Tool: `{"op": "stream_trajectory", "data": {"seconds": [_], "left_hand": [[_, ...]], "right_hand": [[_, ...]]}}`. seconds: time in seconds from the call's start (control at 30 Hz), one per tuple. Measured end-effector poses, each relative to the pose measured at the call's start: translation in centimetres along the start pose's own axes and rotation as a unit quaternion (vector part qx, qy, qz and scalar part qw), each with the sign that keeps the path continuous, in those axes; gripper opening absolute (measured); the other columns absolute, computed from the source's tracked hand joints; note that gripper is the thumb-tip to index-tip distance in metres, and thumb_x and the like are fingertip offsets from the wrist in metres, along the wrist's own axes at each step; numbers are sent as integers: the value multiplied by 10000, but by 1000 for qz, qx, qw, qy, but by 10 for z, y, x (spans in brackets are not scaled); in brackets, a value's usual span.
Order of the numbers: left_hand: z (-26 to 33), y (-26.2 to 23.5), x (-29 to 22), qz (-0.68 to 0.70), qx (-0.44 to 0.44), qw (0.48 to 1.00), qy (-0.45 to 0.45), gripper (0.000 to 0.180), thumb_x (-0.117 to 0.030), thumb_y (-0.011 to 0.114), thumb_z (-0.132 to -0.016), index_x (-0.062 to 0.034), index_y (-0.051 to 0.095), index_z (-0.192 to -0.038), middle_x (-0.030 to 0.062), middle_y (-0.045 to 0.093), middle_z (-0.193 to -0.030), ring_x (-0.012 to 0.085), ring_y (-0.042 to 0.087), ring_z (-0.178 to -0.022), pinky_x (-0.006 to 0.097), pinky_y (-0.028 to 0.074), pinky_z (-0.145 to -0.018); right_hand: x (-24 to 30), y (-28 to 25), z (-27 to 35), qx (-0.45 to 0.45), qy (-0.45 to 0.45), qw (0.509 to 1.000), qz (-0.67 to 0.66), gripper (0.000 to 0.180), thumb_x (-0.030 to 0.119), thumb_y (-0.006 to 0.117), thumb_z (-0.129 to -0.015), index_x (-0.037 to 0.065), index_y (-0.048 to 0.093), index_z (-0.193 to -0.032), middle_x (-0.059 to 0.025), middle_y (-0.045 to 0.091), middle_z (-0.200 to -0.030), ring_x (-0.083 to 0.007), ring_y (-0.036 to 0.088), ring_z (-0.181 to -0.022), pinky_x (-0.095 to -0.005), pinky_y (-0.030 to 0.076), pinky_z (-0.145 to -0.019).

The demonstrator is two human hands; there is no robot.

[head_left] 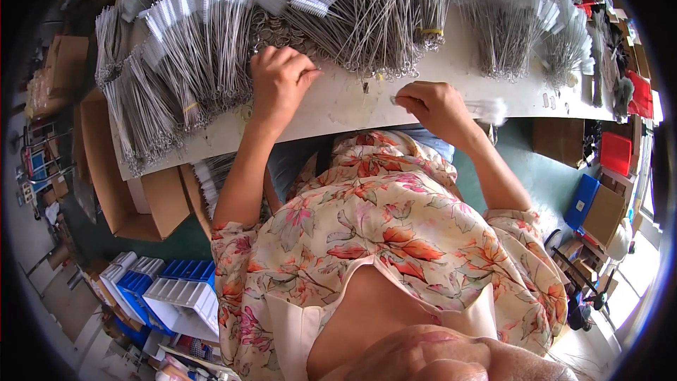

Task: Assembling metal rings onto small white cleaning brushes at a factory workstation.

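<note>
- Left hand point(280, 81): fingers curled, cannot tell around what
- Right hand point(438, 109) by near edge of surface point(345, 109), pinching half-hidden brush point(486, 109)
- Brush bundles point(377, 28) cropped toward far edge

From my end I see an open carton point(106, 169) left of the desk point(345, 104), on a green floor point(509, 162). Nearer me on that side sit blue crates point(143, 289) and a white crate point(187, 302). On my right are another carton point(558, 140), a red bin point(615, 153) and a blue bin point(582, 201).
</note>
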State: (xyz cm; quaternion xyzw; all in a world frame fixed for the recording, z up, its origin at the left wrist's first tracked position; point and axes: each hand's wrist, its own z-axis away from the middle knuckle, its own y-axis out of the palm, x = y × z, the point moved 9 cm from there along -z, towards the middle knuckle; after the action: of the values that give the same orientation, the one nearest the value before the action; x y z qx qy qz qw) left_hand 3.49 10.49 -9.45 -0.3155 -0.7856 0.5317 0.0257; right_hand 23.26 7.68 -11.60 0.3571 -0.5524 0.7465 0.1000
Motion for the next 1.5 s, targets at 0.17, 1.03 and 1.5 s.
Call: {"op": "stream_trajectory", "data": {"seconds": [0.17, 1.03, 1.5], "left_hand": [[-7, -32, 29, 221, -51, 960, -164, 121, -137, 723, -695, -74, 620, -685, 24, 569, -690, 138, 511, -633, 289, 396, -595], [13, -64, -27, 589, -66, 784, -187, 235, 82, 604, -764, 49, 605, -997, 146, 618, -990, 177, 621, -878, 268, 531, -762], [11, -93, -40, 302, -172, 935, -69, 290, 50, 666, -687, 15, 633, -973, 128, 644, -929, 174, 649, -760, 247, 536, -678]], "right_hand": [[34, -2, -22, -23, 3, 956, -294, 142, 130, 579, -840, 12, 640, -892, -51, 605, -689, -79, 546, -636, -237, 448, -600], [158, -28, 6, -206, -411, 887, 48, 210, 79, 648, -565, 65, 651, -775, 9, 588, -867, -130, 579, -659, -251, 475, -522], [102, 5, -38, 68, 2, 831, -552, 189, 193, 647, -822, 10, 644, -869, 25, 554, -650, -24, 464, -541, -171, 384, -480]]}}
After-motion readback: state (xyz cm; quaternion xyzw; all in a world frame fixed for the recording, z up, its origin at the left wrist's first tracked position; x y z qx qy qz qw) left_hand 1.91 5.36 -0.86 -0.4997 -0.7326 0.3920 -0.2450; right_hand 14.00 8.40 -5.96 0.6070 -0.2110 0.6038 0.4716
